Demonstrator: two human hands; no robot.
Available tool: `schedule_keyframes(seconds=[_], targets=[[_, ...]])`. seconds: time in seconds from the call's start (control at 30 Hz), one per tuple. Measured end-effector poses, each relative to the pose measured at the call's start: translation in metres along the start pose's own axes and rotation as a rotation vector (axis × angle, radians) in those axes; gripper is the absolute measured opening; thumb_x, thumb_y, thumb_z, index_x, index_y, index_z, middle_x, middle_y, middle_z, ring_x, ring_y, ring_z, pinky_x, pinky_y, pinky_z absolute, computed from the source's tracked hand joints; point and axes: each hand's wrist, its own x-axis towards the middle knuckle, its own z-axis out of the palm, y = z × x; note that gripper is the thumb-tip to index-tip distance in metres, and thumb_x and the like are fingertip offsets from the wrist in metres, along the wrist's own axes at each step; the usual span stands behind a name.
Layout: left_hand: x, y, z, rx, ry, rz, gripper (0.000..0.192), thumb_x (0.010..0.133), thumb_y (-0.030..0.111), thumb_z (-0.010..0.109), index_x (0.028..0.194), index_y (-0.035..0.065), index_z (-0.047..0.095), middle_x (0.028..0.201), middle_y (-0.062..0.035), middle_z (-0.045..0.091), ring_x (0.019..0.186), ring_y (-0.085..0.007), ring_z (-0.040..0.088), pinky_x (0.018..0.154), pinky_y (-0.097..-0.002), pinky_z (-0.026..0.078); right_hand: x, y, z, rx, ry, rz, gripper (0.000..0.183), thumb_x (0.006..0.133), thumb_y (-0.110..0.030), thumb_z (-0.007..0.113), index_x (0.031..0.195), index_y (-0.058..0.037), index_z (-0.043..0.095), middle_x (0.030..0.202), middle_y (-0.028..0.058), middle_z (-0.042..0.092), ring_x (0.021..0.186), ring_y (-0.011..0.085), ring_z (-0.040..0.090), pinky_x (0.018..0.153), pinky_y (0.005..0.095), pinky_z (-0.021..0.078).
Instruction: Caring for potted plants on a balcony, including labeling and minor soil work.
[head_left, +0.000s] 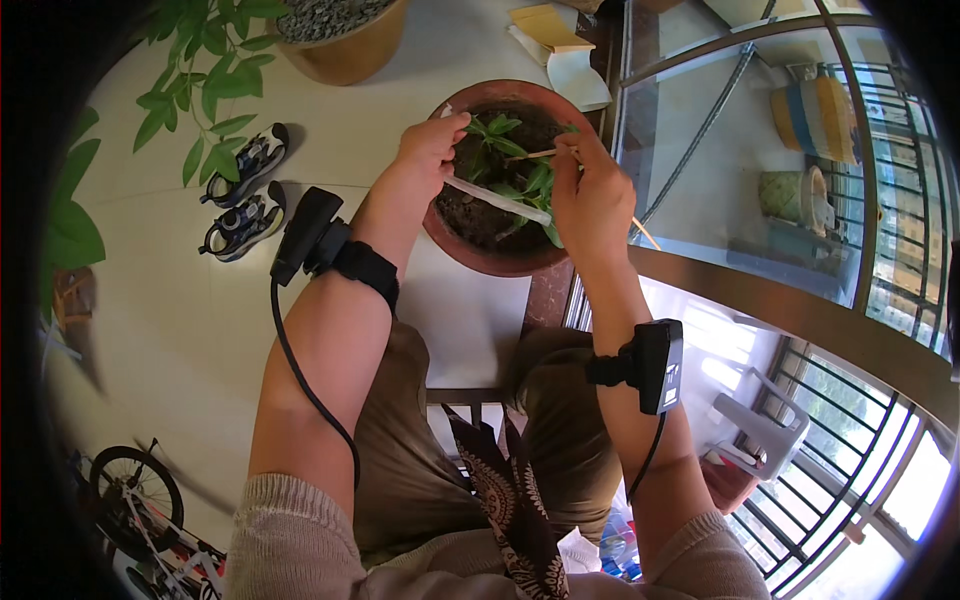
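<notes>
A round reddish-brown plant pot filled with dark soil stands before me, with small green leafy plants growing in it. My left hand is at the pot's left side, fingers bent, with a whitish translucent strip running from beneath it across the pot to the lower right. Between thumb and fingers my right hand pinches a thin wooden stick over the plants; its tip points left. A similar thin stick end shows beyond the right side of that hand.
A larger tan pot with gravel stands at the upper left, near a leafy plant. Sandals lie on the floor at left. Paper and cardboard lie behind the pot. A framed glass door borders the right; a bicycle is lower left.
</notes>
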Motion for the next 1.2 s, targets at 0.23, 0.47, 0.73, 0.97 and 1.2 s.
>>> schedule_keyframes(seconds=[0.23, 0.47, 0.73, 0.97, 1.2], targets=[[-0.002, 0.000, 0.005, 0.053, 0.018, -0.018, 0.018, 0.074, 0.026, 0.066, 0.069, 0.0169, 0.051, 0.064, 0.0070, 0.043, 0.051, -0.0063, 0.029, 0.054, -0.0235, 0.025, 0.001, 0.003, 0.007, -0.014, -0.012, 0.042, 0.005, 0.075, -0.005, 0.053, 0.078, -0.0048, 0.057, 0.066, 0.0142, 0.059, 0.062, 0.0309, 0.058, 0.056, 0.0381, 0.0455], [-0.006, 0.000, 0.009, 0.071, 0.018, -0.036, 0.016, 0.075, 0.026, 0.064, 0.070, 0.0171, 0.051, 0.063, 0.0075, 0.044, 0.051, -0.0057, 0.029, 0.054, -0.0227, 0.025, 0.002, 0.010, 0.016, -0.027, -0.013, -0.056, 0.004, 0.075, -0.005, 0.054, 0.079, -0.0048, 0.056, 0.068, 0.0142, 0.058, 0.064, 0.0324, 0.057, 0.056, 0.0397, 0.0452], [0.007, -0.008, 0.003, -0.062, -0.043, 0.002, 0.013, 0.072, 0.023, 0.064, 0.071, 0.0151, 0.054, 0.067, 0.0053, 0.049, 0.057, -0.0085, 0.033, 0.057, -0.0277, 0.029, -0.008, 0.002, 0.009, -0.047, -0.066, -0.062, 0.006, 0.073, -0.003, 0.054, 0.079, -0.0048, 0.056, 0.070, 0.0136, 0.058, 0.064, 0.0319, 0.057, 0.056, 0.0390, 0.0447], [0.003, -0.007, 0.006, -0.110, -0.061, -0.022, 0.012, 0.072, 0.023, 0.064, 0.070, 0.0150, 0.054, 0.064, 0.0045, 0.049, 0.056, -0.0085, 0.034, 0.058, -0.0277, 0.029, -0.008, 0.002, 0.014, 0.010, -0.089, -0.105, 0.006, 0.073, -0.003, 0.054, 0.079, -0.0044, 0.056, 0.070, 0.0135, 0.058, 0.065, 0.0319, 0.056, 0.057, 0.0396, 0.0443], [-0.004, -0.003, 0.013, -0.055, -0.093, -0.107, 0.009, 0.080, 0.022, 0.059, 0.081, 0.0172, 0.051, 0.071, 0.0051, 0.054, 0.042, -0.0036, 0.029, 0.046, -0.0212, 0.024, 0.009, 0.005, 0.023, -0.028, -0.069, -0.225, 0.005, 0.073, -0.004, 0.054, 0.078, -0.0032, 0.055, 0.070, 0.0144, 0.057, 0.067, 0.0328, 0.056, 0.059, 0.0403, 0.0445]])
